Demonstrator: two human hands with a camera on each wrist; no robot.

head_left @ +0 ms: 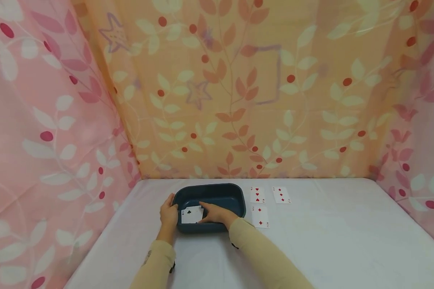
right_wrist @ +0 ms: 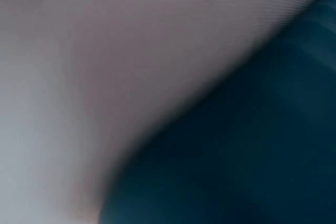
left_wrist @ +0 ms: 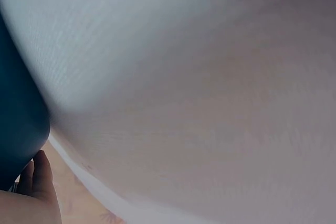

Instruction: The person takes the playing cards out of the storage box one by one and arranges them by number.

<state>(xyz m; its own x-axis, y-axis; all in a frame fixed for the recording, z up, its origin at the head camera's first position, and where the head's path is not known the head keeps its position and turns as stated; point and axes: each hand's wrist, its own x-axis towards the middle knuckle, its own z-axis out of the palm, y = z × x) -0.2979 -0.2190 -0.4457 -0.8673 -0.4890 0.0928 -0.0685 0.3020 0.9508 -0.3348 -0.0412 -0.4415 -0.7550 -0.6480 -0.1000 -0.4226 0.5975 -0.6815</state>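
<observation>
A dark blue rectangular tub (head_left: pixel 211 228) stands on the white-covered table. My left hand (head_left: pixel 168 214) grips its left end, with the thumb over the rim; in the left wrist view, fingers (left_wrist: pixel 43 174) lie against the tub's outer wall. Inside, at the left, is a small pile of white playing cards (head_left: pixel 191 216), a black club card on top. My right hand (head_left: pixel 217 213) reaches over the near rim and holds the pile's right side between thumb and fingers. The right wrist view shows mostly the blurred tub wall (right_wrist: pixel 236 156); that hand is hidden there.
Right of the tub, three face-up cards lie on the table (head_left: pixel 329 241): a three of hearts (head_left: pixel 257 195), a three of diamonds (head_left: pixel 281 195) and a two of diamonds (head_left: pixel 260 217). Patterned curtains (head_left: pixel 238 88) hang behind and at both sides.
</observation>
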